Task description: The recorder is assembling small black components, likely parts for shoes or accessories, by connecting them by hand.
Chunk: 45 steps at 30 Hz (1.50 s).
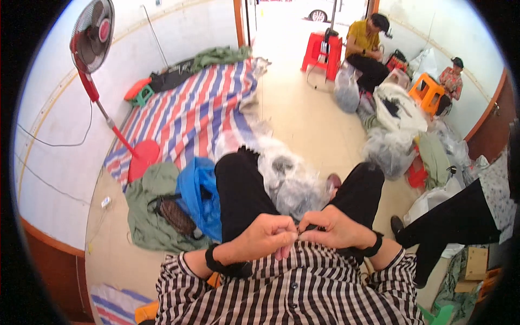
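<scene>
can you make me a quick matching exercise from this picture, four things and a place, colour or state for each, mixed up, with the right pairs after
Things
1. left hand
2. fan
3. blue bag
4. big striped sheet

Descriptions
A. red, white and blue
B. fingers bent, fingertips close to those of the right hand
C. beside the person's left leg
D. upright, on a round red base

Right pairs
1-B
2-D
3-C
4-A

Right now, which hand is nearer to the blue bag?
Left. The left hand is to the right of the blue bag; the right hand is farther to the right.
</scene>
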Each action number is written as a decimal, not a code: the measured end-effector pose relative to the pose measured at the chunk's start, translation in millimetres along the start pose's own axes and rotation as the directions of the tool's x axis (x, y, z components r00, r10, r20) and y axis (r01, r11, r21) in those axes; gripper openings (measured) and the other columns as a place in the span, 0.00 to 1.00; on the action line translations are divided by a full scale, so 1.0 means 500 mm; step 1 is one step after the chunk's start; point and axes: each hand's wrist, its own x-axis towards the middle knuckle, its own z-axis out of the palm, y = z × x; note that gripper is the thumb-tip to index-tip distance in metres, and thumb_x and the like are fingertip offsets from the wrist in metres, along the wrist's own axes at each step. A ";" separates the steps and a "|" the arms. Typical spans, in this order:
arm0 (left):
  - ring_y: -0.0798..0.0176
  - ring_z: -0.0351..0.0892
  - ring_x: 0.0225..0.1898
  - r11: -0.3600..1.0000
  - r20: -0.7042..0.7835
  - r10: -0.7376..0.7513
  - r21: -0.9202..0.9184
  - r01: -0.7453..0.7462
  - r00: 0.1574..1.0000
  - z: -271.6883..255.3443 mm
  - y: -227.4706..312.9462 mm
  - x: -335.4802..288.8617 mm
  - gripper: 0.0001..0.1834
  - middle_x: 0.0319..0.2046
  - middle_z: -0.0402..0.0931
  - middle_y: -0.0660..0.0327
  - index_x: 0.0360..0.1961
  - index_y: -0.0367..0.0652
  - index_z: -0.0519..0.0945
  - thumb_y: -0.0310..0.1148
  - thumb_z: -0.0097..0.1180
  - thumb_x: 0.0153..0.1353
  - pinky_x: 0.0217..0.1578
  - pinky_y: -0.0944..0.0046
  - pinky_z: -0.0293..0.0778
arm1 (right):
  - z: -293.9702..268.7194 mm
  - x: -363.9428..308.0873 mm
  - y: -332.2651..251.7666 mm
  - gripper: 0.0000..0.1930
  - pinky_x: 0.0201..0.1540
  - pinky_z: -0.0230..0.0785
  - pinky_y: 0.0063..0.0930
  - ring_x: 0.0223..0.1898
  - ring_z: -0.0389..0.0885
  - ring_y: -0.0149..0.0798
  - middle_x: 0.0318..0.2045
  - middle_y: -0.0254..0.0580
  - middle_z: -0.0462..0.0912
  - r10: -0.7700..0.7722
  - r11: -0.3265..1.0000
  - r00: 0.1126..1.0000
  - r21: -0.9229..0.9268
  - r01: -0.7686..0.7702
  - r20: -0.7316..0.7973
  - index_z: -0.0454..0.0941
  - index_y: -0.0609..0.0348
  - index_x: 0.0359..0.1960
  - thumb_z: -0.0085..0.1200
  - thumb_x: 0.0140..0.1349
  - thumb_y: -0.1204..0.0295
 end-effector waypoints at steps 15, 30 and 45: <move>0.71 0.70 0.14 0.984 -0.489 0.134 -0.035 -0.172 0.862 -0.055 -0.043 0.067 0.07 0.14 0.71 0.62 0.25 0.36 0.74 0.27 0.50 0.58 0.16 0.74 0.66 | 0.036 0.003 0.041 0.18 0.18 0.64 0.32 0.14 0.72 0.40 0.12 0.40 0.71 -0.223 0.873 0.804 -0.479 -0.087 -0.551 0.74 0.57 0.41 0.60 0.49 0.65; 0.73 0.69 0.14 0.995 -0.386 0.103 0.046 -0.092 0.917 -0.035 -0.068 0.085 0.10 0.15 0.72 0.63 0.24 0.36 0.73 0.30 0.47 0.59 0.16 0.75 0.65 | 0.048 0.027 0.101 0.09 0.22 0.66 0.37 0.20 0.76 0.47 0.18 0.46 0.74 -0.273 0.863 0.891 -0.501 0.060 -0.363 0.70 0.60 0.34 0.53 0.54 0.70; 0.71 0.73 0.29 0.991 -0.264 0.119 0.086 -0.100 0.957 -0.056 -0.022 0.129 0.08 0.29 0.75 0.61 0.34 0.35 0.74 0.30 0.47 0.59 0.30 0.73 0.68 | 0.001 0.055 0.099 0.09 0.20 0.57 0.18 0.15 0.59 0.23 0.14 0.27 0.62 0.332 0.440 0.906 0.893 0.097 -0.262 0.68 0.61 0.38 0.43 0.65 0.67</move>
